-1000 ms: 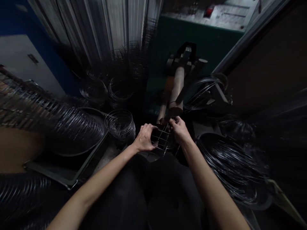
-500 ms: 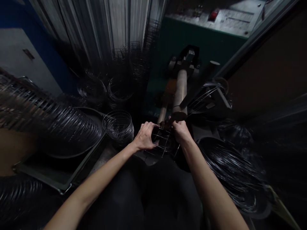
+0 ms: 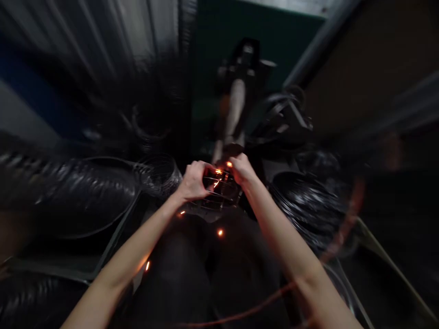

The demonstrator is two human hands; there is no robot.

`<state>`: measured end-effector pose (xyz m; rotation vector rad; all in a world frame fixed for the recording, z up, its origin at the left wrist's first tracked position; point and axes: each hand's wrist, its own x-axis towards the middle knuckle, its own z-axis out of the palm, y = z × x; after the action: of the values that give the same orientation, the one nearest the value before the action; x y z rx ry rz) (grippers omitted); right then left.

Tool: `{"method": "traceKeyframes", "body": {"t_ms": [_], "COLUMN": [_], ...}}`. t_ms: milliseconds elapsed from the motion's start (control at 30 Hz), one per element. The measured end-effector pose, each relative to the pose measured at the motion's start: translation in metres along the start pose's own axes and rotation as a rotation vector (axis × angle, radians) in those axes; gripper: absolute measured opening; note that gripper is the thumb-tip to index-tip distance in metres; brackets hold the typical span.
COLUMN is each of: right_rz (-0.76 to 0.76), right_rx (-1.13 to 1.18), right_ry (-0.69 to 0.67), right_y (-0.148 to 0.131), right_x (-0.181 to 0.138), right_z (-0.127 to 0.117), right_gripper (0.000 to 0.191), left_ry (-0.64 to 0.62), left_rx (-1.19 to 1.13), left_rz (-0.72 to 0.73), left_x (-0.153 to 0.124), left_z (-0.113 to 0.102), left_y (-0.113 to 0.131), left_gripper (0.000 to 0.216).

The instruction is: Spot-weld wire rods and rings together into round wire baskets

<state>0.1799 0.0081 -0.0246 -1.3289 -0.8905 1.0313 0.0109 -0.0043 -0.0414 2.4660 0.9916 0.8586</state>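
Observation:
My left hand (image 3: 192, 182) and my right hand (image 3: 241, 169) both grip a small wire grid (image 3: 219, 192), one hand on each side of it. The grid sits under the tip of a welding machine's arm (image 3: 233, 119) in front of me. Orange sparks (image 3: 219, 172) flare where the arm meets the wire, and more sparks fly down over my dark lap. The whole view is blurred by motion.
Coiled wire rings lie in a tray (image 3: 68, 192) at my left and in a heap (image 3: 308, 205) at my right. A small ring stack (image 3: 159, 171) stands beside my left hand. The green machine body (image 3: 260, 36) rises behind.
Sparks have started at the grid under the machine arm. The view has tipped down and blurred; my hands keep their hold on the grid.

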Motion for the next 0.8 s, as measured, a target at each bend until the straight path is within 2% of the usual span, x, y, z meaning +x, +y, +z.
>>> {"method": "traceKeyframes", "body": {"t_ms": [100, 167, 233, 300, 333, 367, 433, 500, 533, 633, 800], "right_rz": [-0.094, -0.119, -0.196, -0.277, -0.255, -0.189, 0.047, 0.32, 0.38, 0.421, 0.457], "right_rx": [-0.191, -0.261, -0.359, -0.558, -0.695, -0.847, -1.198, -1.474, -1.521, -1.548, -1.544], "right_ry": [0.014, 0.09, 0.193, 0.302, 0.36, 0.416, 0.505, 0.374, 0.326, 0.231, 0.108], "right_y": [-0.008, -0.011, -0.009, 0.001, 0.009, 0.019, 0.041, 0.063, 0.071, 0.083, 0.077], "right_x": [0.002, 0.0, -0.02, -0.06, -0.083, -0.106, -0.144, -0.167, -0.172, -0.172, -0.154], "right_z": [-0.002, -0.019, -0.053, -0.103, -0.133, -0.165, -0.229, -0.281, -0.299, -0.326, -0.335], "right_gripper": [0.008, 0.014, 0.021, 0.023, 0.023, 0.024, 0.025, 0.029, 0.029, 0.028, 0.026], "left_ry": [0.033, 0.096, 0.15, 0.173, 0.193, 0.222, 0.333, 0.406, 0.404, 0.35, 0.275], "left_rx": [-0.012, -0.008, 0.011, 0.013, 0.001, -0.025, -0.112, -0.205, -0.229, -0.205, -0.141], "left_rz": [0.006, 0.021, 0.064, 0.081, 0.061, 0.017, -0.146, -0.336, -0.401, -0.432, -0.315], "left_x": [0.005, 0.01, 0.006, -0.012, -0.027, -0.044, -0.08, -0.112, -0.123, -0.14, -0.135], "left_z": [0.001, 0.004, 0.006, 0.008, 0.01, 0.013, 0.025, 0.04, 0.047, 0.062, 0.063], "left_y": [-0.002, -0.008, -0.017, -0.031, -0.038, -0.044, -0.055, -0.057, -0.055, -0.037, 0.006], "left_gripper": [0.049, 0.07, 0.099, 0.122, 0.126, 0.126, 0.114, 0.106, 0.105, 0.096, 0.056]}}
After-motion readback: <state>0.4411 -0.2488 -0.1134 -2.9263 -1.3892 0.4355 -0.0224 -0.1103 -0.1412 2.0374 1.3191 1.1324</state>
